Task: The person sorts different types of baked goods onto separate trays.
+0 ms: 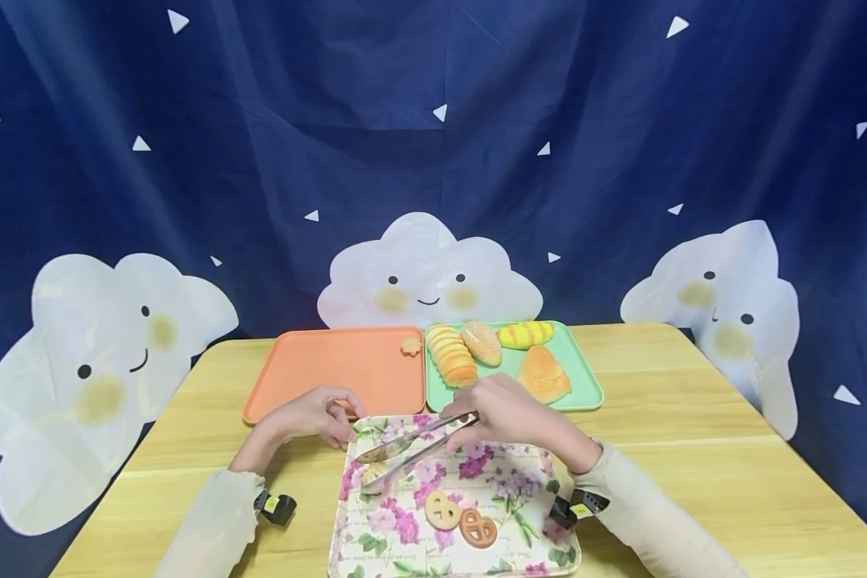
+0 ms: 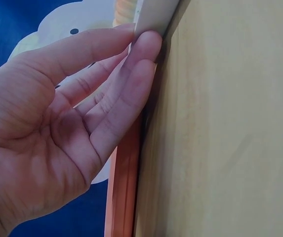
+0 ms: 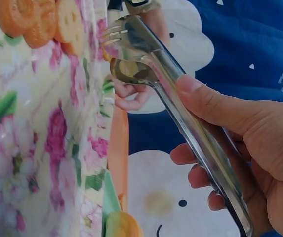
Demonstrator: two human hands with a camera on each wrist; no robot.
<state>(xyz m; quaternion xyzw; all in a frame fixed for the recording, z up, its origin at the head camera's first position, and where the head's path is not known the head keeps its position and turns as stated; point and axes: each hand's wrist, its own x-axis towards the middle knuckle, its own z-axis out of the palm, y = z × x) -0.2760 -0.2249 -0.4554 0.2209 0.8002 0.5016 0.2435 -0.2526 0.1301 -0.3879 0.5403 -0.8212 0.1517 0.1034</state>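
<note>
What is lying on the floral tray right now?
On the floral tray lie two round biscuits near the front. The tongs, gripped by the right hand, hover above its far-left part; the tray beneath them is partly covered.

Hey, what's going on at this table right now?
A person sits at a wooden table. Their right hand grips metal tongs over a floral tray holding two small cookies. Their left hand touches that tray's far left corner with straight fingers. Behind it sit an orange tray with one small cookie and a green tray with four breads.
</note>
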